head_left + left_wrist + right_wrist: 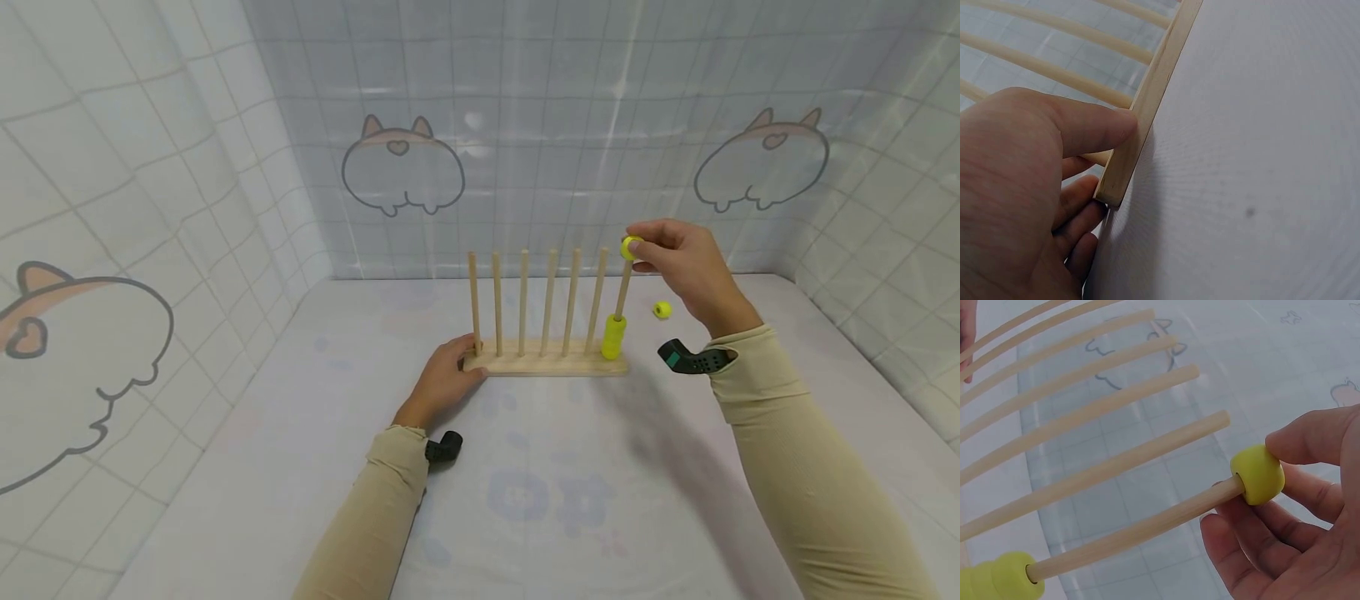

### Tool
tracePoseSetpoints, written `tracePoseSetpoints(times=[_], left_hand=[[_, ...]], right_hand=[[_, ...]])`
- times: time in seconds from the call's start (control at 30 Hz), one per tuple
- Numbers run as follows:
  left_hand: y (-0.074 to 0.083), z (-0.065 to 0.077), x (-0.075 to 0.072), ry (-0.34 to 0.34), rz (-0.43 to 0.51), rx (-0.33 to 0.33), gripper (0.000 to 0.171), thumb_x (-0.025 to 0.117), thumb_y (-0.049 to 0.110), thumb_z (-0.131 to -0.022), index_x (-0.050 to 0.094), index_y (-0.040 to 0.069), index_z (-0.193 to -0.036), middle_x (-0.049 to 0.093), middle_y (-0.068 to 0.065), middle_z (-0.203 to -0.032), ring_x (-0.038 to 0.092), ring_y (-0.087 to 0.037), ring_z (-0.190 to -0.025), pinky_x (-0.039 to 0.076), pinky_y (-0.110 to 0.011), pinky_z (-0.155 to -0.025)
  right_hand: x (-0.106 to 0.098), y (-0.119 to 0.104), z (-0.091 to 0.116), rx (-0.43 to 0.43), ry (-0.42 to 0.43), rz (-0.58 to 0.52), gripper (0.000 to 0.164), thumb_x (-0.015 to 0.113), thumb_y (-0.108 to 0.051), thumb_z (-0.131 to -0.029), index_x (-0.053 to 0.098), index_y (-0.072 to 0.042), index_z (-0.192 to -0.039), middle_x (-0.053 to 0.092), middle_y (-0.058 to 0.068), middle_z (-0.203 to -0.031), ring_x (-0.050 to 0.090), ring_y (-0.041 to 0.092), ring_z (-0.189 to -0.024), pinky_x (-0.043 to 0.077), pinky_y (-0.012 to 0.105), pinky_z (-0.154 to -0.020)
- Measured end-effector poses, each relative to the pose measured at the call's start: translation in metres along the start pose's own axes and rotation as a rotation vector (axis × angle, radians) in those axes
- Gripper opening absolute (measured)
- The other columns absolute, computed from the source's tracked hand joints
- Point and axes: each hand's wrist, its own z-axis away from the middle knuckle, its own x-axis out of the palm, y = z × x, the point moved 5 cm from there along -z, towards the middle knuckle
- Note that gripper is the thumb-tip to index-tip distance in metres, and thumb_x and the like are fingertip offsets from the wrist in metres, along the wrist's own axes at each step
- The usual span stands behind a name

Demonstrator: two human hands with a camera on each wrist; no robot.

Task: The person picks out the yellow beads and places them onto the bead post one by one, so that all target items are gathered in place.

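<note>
A wooden peg rack (545, 365) stands on the table, a row of upright pegs rising from its flat base. My left hand (447, 377) holds the left end of the base, thumb on the front edge and fingers behind, as the left wrist view shows. At the tip of the rightmost peg (1141, 530), my right hand (693, 271) pinches a yellow bead (1259, 475) between thumb and fingers. The peg's end sits in the bead's hole. Lower on that same peg is a stack of yellow beads (613, 337). The other pegs are bare.
One loose yellow bead (662, 309) lies on the table right of the rack, below my right hand. A pale patterned cloth (517, 500) covers the table. Tiled-pattern sheets (540, 150) with cartoon animals enclose the back and both sides.
</note>
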Motion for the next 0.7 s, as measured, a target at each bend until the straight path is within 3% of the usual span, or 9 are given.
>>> tracePoseSetpoints(times=[0.23,0.7], left_hand=[[0.0007,-0.0007,-0.0008,-0.001,-0.004,0.01,0.06,0.069,0.019,-0.091,0.051,0.004,-0.147,0.046,-0.012,-0.152,0.036,-0.031,-0.143,0.029,-0.045,-0.117],[0.001,-0.0018,-0.001,0.004,-0.007,-0.005,0.06,0.069,0.019,-0.091,0.051,0.004,-0.147,0.046,-0.012,-0.152,0.037,-0.032,-0.142,0.03,-0.047,-0.116]], right_hand=[[0.0002,0.0016,-0.0009,0.002,0.012,-0.027,0.039,0.064,-0.024,-0.1,0.061,0.0,-0.131,0.061,0.01,-0.128,0.061,0.018,-0.105,0.054,0.027,-0.091],[0.0005,0.0028,-0.0024,0.008,0.014,-0.014,0.039,0.063,-0.024,-0.1,0.061,0.001,-0.13,0.062,0.01,-0.128,0.06,0.018,-0.106,0.053,0.029,-0.092]])
